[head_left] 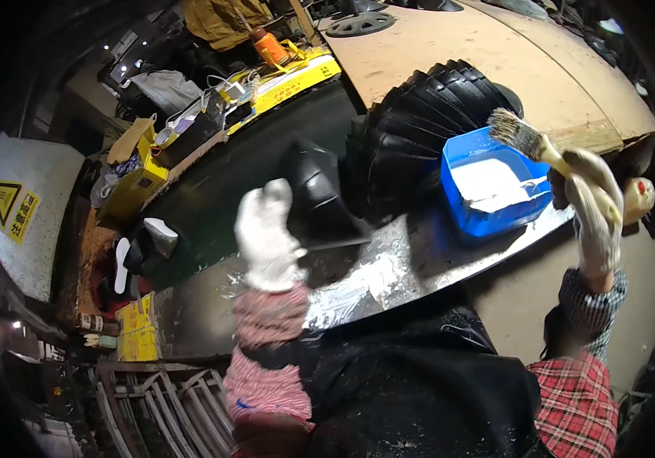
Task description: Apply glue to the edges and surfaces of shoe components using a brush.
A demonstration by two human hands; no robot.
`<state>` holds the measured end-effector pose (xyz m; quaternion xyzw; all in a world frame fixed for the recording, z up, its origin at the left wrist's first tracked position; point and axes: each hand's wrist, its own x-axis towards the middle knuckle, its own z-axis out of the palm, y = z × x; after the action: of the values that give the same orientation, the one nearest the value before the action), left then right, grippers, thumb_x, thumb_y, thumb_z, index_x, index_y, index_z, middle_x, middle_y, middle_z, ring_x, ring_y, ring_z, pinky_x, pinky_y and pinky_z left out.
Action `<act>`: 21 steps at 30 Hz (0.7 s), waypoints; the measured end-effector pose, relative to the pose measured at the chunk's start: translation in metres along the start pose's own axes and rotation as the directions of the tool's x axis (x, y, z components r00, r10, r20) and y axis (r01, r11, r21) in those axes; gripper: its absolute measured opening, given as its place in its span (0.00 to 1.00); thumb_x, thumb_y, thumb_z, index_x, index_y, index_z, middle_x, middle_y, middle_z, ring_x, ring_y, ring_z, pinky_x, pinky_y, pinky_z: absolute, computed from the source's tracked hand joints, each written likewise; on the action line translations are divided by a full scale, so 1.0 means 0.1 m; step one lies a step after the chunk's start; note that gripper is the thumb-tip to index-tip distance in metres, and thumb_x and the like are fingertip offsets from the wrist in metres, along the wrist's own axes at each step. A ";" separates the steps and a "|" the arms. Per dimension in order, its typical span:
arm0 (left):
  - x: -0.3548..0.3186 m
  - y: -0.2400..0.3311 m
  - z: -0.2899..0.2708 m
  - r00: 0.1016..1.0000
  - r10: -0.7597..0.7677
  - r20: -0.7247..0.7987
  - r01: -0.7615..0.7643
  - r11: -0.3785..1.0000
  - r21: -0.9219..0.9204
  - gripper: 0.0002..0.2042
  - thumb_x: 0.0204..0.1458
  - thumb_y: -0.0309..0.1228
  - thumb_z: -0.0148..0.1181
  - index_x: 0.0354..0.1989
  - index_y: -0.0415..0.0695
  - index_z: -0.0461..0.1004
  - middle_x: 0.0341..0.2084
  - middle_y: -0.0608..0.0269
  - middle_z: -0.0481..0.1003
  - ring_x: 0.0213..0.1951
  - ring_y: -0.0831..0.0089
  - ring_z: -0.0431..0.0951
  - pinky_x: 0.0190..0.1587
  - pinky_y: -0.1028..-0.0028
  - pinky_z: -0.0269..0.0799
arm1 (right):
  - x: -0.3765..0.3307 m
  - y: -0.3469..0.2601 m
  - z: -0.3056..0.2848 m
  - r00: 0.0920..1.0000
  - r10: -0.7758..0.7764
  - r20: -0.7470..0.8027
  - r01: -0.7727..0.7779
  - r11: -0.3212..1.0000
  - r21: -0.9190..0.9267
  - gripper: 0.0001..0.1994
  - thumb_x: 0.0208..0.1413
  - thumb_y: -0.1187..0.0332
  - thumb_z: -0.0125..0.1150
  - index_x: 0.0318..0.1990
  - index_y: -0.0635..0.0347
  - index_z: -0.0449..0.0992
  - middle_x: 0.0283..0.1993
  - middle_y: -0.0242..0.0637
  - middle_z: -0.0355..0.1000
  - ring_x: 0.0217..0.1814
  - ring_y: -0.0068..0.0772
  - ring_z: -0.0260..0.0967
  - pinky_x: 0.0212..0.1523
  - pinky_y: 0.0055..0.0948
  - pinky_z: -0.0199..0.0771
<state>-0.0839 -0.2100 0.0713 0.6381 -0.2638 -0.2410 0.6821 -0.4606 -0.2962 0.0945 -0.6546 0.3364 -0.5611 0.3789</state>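
Right hand [598,210] brush [529,141] bristles point upper-left

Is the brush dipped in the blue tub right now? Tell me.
No. The brush is held above the blue tub by the right hand, its bristles clear of the white paste.

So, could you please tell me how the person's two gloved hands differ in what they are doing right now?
The left hand grips a single black moulded piece low over the smeared metal sheet; the right hand holds a paintbrush raised beside the blue tray of white paste. The left forearm wears a red striped sleeve, the right a dark checked cuff. Both wear pale work gloves.
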 end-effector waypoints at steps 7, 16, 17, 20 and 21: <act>-0.39 0.59 -1.34 0.763 0.153 0.628 -0.618 0.455 0.641 0.14 0.50 0.35 0.66 0.40 0.38 0.78 0.29 0.56 0.80 0.33 0.66 0.81 0.37 0.72 0.75 | 0.42 0.31 0.10 0.964 0.145 0.222 0.032 0.769 -0.638 0.10 0.57 0.65 0.63 0.33 0.65 0.76 0.22 0.28 0.69 0.25 0.16 0.62 0.26 0.19 0.62; -0.36 0.29 -1.89 0.884 -0.015 0.467 -0.467 -0.004 0.884 0.34 0.43 0.43 0.67 0.60 0.47 0.65 0.50 0.55 0.73 0.52 0.58 0.74 0.53 0.65 0.69 | -0.28 0.32 -0.40 0.966 -0.233 0.111 0.244 0.685 -0.686 0.09 0.59 0.73 0.59 0.47 0.59 0.75 0.37 0.27 0.73 0.36 0.17 0.70 0.40 0.19 0.67; -0.31 0.13 -1.92 0.906 -0.070 0.417 -0.421 -0.057 0.905 0.33 0.45 0.42 0.65 0.61 0.48 0.64 0.51 0.55 0.72 0.53 0.56 0.73 0.55 0.64 0.68 | -0.32 0.26 -0.32 0.891 -0.405 0.207 0.392 0.452 -0.801 0.11 0.58 0.73 0.60 0.48 0.56 0.76 0.38 0.26 0.74 0.36 0.19 0.71 0.42 0.20 0.67; -0.20 0.05 -1.98 0.949 -0.180 0.258 -0.234 0.143 0.962 0.26 0.52 0.36 0.58 0.61 0.49 0.65 0.54 0.53 0.71 0.53 0.57 0.73 0.57 0.67 0.68 | -0.44 0.14 0.14 0.911 -0.369 0.183 0.373 0.551 -0.747 0.12 0.61 0.73 0.52 0.49 0.67 0.74 0.45 0.39 0.74 0.42 0.28 0.73 0.43 0.21 0.72; -0.25 0.04 -1.95 0.973 -0.086 0.215 -0.170 0.367 0.915 0.23 0.54 0.35 0.57 0.60 0.47 0.66 0.52 0.52 0.71 0.51 0.58 0.74 0.55 0.67 0.69 | -0.46 0.05 0.32 0.939 -0.308 0.154 0.327 0.660 -0.676 0.13 0.62 0.73 0.49 0.49 0.71 0.74 0.47 0.43 0.74 0.44 0.31 0.74 0.43 0.22 0.74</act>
<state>0.0278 -0.0484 0.0649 0.8716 -0.4455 -0.1043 0.1759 -0.4354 -0.2546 0.0656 -0.8036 0.3971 -0.4432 0.0072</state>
